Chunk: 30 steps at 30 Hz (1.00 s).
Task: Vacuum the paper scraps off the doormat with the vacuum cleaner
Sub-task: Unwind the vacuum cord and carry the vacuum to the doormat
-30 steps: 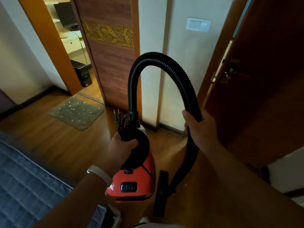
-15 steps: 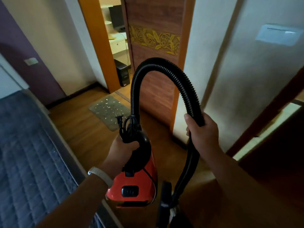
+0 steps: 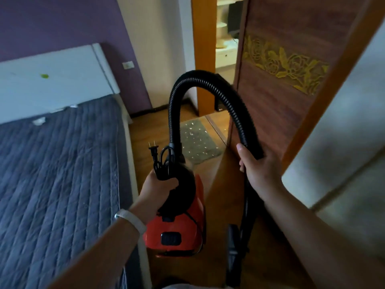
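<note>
Here the left hand (image 3: 160, 182) curls round the vacuum (image 3: 177, 232) handle and cord (image 3: 161, 161), right hand (image 3: 258, 167) grips the hose (image 3: 235, 115), and the doormat (image 3: 198, 140) with its scraps (image 3: 192, 123) lies on the floor (image 3: 150, 138) well ahead between them, long side running away, slightly nearer the left.

Wall (image 3: 62, 21): was purple behind a white headboard (image 3: 52, 80);
Bed (image 3: 52, 174): lay at left under grey quilting;
Floor (image 3: 145, 130): was brown wood;
Door (image 3: 281, 105): bore gold flowers

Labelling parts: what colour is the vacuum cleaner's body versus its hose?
The vacuum cleaner's body is red-orange, and its hose is black and ribbed. Only the head view shows it.
</note>
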{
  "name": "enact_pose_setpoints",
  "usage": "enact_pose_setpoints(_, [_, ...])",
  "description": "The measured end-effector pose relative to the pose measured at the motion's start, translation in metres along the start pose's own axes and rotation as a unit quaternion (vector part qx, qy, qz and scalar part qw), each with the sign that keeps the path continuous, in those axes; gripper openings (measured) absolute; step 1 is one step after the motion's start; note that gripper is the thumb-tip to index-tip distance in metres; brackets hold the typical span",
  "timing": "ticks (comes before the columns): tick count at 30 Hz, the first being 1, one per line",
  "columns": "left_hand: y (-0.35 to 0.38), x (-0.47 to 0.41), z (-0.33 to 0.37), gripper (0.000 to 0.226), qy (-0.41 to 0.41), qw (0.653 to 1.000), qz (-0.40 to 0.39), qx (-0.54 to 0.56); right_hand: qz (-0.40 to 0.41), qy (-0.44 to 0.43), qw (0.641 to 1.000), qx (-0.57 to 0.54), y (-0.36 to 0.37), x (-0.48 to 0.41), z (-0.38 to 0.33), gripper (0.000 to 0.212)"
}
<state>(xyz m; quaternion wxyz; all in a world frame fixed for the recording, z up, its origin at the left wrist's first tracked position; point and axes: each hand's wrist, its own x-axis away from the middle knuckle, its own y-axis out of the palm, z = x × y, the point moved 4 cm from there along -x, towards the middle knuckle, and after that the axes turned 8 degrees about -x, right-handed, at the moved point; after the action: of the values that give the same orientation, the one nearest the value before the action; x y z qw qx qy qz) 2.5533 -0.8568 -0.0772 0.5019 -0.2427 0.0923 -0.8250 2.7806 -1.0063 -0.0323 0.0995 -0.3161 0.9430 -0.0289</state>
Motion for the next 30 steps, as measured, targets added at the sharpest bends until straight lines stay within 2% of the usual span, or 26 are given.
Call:
enact_pose_setpoints(2, [-0.007,-0.017,0.002,0.037,-0.013,0.999,0.025,0.017,-0.036,-0.005,0.999,-0.005,0.017,-0.022,0.002,0.032])
enact_pose_setpoints(4, [-0.017,-0.034,0.000,0.027,-0.024,0.998,0.050,0.026,-0.060,-0.016,0.998,-0.018,0.040,-0.045,0.002,0.028])
enact_pose_setpoints(9, [-0.049,-0.094,-0.008,0.027,-0.035,0.995,0.081,0.036,-0.105,-0.055,0.993,-0.001,0.109,-0.101,0.010,0.031])
enact_pose_setpoints(13, [-0.077,-0.160,-0.017,0.032,-0.056,0.993,0.094,0.036,-0.096,-0.061,0.993,-0.007,0.167,-0.151,0.020,0.031])
enact_pose_setpoints(15, [-0.093,-0.197,-0.017,0.027,-0.059,0.994,0.089,0.039,-0.096,-0.055,0.994,-0.005,0.199,-0.176,0.026,0.030])
enact_pose_setpoints(20, [-0.148,-0.295,-0.005,0.025,-0.054,0.995,0.079,0.034,-0.110,-0.040,0.993,0.032,0.288,-0.239,0.023,0.026])
enact_pose_setpoints(24, [-0.187,-0.362,0.012,0.029,-0.038,0.995,0.084,0.039,-0.103,-0.033,0.994,0.004,0.348,-0.282,0.012,0.029])
enact_pose_setpoints(30, [-0.227,-0.438,0.029,0.029,-0.036,0.994,0.097,0.041,-0.091,-0.039,0.995,-0.014,0.410,-0.341,0.008,0.011])
